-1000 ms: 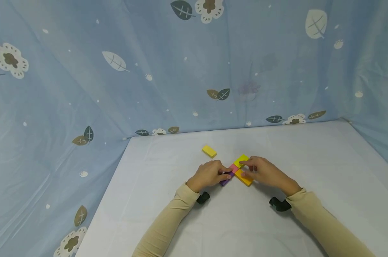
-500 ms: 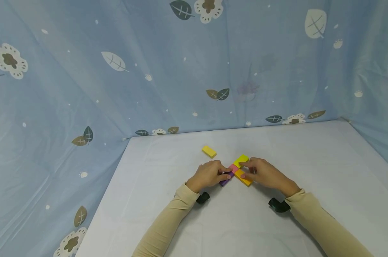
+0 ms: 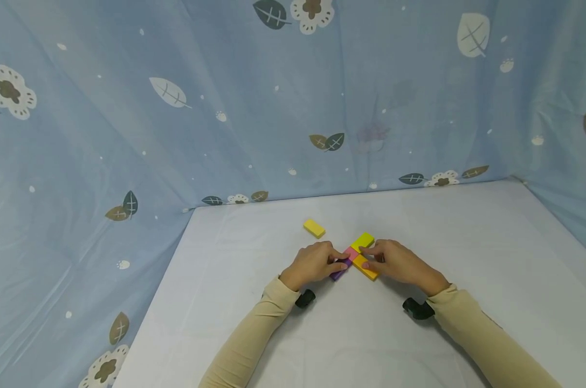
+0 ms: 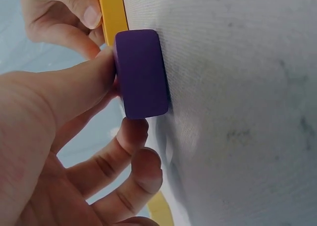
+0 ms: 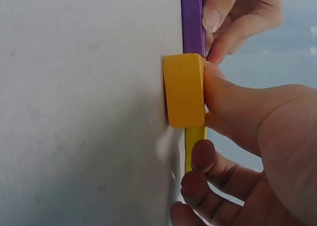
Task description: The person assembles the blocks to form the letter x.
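Note:
Several flat rectangular blocks meet end to side on the white tabletop. In the head view a pink block point(image 3: 352, 254) lies in the middle, with a yellow-green block point(image 3: 364, 240) behind it, an orange block point(image 3: 365, 268) at its front right and a purple block point(image 3: 338, 273) at its front left. My left hand point(image 3: 314, 264) presses its thumb on top of the purple block and its index finger on the pink one. My right hand point(image 3: 398, 261) rests its thumb on the orange block, its index fingertip near where orange and yellow-green meet. Both wrist views show thumbs on block tops.
A separate pale yellow block point(image 3: 314, 228) lies behind the left hand, apart from the others. A blue curtain with leaf and flower prints point(image 3: 254, 134) hangs along the table's back edge. Dark wrist-worn devices point(image 3: 418, 309) sit under both forearms.
The head view has shifted slightly. My right index finger appears slightly lower, nearer the seam between the blocks. Otherwise both hands and the blocks keep almost the same places.

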Demonstrator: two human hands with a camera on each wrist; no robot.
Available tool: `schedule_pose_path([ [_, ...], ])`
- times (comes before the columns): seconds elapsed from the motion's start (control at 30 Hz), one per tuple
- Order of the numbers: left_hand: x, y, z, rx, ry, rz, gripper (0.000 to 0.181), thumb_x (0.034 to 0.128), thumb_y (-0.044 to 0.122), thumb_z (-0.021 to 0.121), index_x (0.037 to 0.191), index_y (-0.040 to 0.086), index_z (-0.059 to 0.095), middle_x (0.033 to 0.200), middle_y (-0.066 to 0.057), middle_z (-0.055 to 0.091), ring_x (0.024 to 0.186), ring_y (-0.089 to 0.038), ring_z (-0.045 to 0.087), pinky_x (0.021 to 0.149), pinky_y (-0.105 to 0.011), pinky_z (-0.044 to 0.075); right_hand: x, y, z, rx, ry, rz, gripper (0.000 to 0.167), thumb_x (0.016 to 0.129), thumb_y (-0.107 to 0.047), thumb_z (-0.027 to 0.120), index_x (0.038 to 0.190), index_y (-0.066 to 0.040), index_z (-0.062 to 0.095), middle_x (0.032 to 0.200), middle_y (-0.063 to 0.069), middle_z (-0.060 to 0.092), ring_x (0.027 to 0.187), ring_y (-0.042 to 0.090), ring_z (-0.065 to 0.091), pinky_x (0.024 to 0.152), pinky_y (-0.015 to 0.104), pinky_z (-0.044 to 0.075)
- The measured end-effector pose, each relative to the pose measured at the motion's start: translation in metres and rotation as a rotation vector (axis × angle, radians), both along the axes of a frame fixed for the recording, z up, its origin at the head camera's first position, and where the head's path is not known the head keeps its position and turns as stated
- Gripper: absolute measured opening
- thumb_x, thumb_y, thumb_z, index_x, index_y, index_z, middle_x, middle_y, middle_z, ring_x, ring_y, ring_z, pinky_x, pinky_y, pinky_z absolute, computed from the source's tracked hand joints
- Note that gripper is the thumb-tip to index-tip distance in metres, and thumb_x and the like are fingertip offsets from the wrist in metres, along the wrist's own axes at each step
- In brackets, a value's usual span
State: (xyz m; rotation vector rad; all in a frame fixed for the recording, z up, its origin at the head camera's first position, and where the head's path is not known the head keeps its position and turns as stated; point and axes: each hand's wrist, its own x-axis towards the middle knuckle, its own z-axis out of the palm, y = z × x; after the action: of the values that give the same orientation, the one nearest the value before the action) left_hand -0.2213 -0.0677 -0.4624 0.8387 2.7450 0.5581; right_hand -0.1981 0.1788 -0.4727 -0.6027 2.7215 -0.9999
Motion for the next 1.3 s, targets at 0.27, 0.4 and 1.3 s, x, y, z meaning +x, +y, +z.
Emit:
schedule_pose_path([
  [0.27,0.000,0.001,0.003,-0.022,-0.002,-0.024,0.034,0.0978,0.037,0.072,0.130,0.026,0.072,0.080,0.005,0.055,0.059,-0.006,0.041,0.048,-0.019,0.031,0.001,-0.003,0.004,0.036,-0.017,-0.017,0.046,0.096,-0.020,0.075,0.136,0.000,0.064,0.077,0.001,0.051,0.061,0.013,0.043,0.053,0.022,0.033],
  [0.4,0.000,0.002,0.005,-0.035,0.010,-0.031,0.034,0.0970,0.036,0.074,0.129,0.026,0.072,0.089,0.006,0.062,0.061,-0.007,0.041,0.048,-0.019,0.031,0.002,-0.004,0.004,0.039,-0.022,-0.022,0.045,0.096,-0.018,0.074,0.136,-0.001,0.065,0.076,0.002,0.050,0.062,0.013,0.043,0.053,0.022,0.033],
  [1.3,-0.047,-0.036,0.049,0.151,0.111,-0.042,0.048,0.0952,0.029,0.076,0.140,0.014,0.066,0.115,-0.010,0.062,0.099,-0.025,0.059,0.083,-0.031,0.050,0.002,-0.006,0.006,0.060,-0.042,-0.058,0.046,0.095,-0.022,0.076,0.135,-0.002,0.066,0.075,0.002,0.051,0.059,0.014,0.042,0.053,0.022,0.030],
])
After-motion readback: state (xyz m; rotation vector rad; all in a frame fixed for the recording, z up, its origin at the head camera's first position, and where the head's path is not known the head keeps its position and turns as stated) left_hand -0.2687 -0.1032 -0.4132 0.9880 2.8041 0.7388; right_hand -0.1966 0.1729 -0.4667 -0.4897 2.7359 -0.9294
